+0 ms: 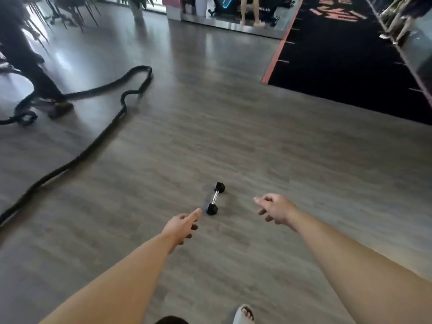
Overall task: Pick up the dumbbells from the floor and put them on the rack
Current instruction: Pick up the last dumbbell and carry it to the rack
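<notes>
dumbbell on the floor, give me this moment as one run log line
stage: reach | dumbbell: on floor, untouched | left hand: empty, nearest | right hand: empty | rack: not visible

You saw a dumbbell with 2 black heads and a silver handle on the grey wood-grain floor, a black rope, and a black mat edged in orange-red.

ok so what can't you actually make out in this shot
- Rack: not in the head view, outside the frame.
- Dumbbell weight marking: too small.
- Other dumbbells: none visible; any lie outside the frame.
- Left hand and right hand: empty; contact with the dumbbell not yet made.
</notes>
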{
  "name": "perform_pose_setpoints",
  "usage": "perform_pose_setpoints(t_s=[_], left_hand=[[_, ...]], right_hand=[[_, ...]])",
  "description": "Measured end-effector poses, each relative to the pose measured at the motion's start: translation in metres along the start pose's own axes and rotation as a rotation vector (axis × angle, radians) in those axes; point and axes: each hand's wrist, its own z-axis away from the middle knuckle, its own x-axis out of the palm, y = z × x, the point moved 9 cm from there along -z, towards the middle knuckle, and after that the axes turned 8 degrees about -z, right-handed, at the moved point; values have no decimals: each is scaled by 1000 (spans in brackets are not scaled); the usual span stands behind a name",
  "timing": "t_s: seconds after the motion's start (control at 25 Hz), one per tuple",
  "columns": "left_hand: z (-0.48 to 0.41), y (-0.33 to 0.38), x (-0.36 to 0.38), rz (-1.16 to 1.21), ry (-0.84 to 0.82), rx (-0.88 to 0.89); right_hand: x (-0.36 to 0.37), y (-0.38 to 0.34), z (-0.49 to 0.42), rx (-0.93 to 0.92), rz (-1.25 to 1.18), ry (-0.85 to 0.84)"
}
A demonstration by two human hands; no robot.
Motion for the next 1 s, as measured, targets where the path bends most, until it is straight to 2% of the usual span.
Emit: perform_pose_setpoints(t_s=[0.16, 0.36, 0.68, 0.84, 1.0], left_hand=[[-39, 32, 17, 145, 5, -42], [-138, 40, -6, 303, 69, -170], [-299, 82, -18, 459, 71, -338], [-352, 71, -7, 602, 131, -446], [-422, 5, 38, 832, 233, -655]], right_hand=[[-23, -39, -87, -19, 132, -79], [16, -107, -222, -55, 225, -203], [60, -148, -400, 0, 404, -316], [90, -137, -498, 55, 475, -352], [169, -87, -619, 116, 611, -475]])
